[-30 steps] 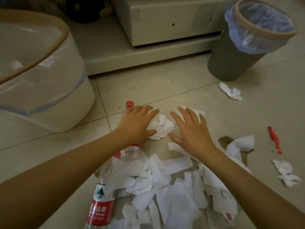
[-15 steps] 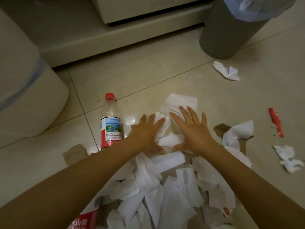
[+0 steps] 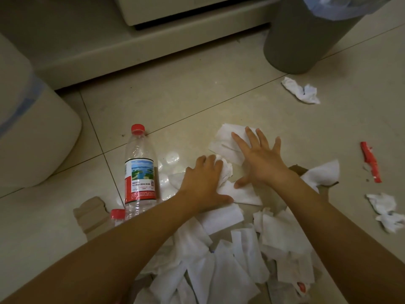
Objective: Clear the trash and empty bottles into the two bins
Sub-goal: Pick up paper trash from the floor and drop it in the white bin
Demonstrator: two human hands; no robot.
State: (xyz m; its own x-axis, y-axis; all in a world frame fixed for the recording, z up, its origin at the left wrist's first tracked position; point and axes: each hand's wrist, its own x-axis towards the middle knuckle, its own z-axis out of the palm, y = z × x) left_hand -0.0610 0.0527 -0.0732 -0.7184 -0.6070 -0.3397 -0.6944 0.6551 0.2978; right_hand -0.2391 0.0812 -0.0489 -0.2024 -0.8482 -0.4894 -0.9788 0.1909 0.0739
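A heap of white tissues [image 3: 219,264] covers the floor in front of me. My left hand [image 3: 203,183] lies palm down on it, fingers bent over a crumpled tissue [image 3: 226,172]. My right hand [image 3: 260,159] is flat with spread fingers on a flat tissue sheet [image 3: 225,139]. A clear empty bottle [image 3: 140,165] with a red cap lies just left of my left hand. A second bottle's red cap [image 3: 117,214] shows by my left forearm, its body hidden. The grey bin [image 3: 306,34] with a blue liner stands far right. The white bin [image 3: 32,139] stands at the left.
A crumpled tissue [image 3: 301,91] lies near the grey bin. A red wrapper [image 3: 371,162] and more tissue scraps [image 3: 385,211] lie to the right. A cardboard piece [image 3: 92,216] lies at the left of the heap. A cabinet base [image 3: 153,44] runs along the back.
Both hands drew back toward me across the floor, dragging tissues into the heap. The view tipped down, so both bin rims left the frame. The bottle, mostly hidden before, now shows.
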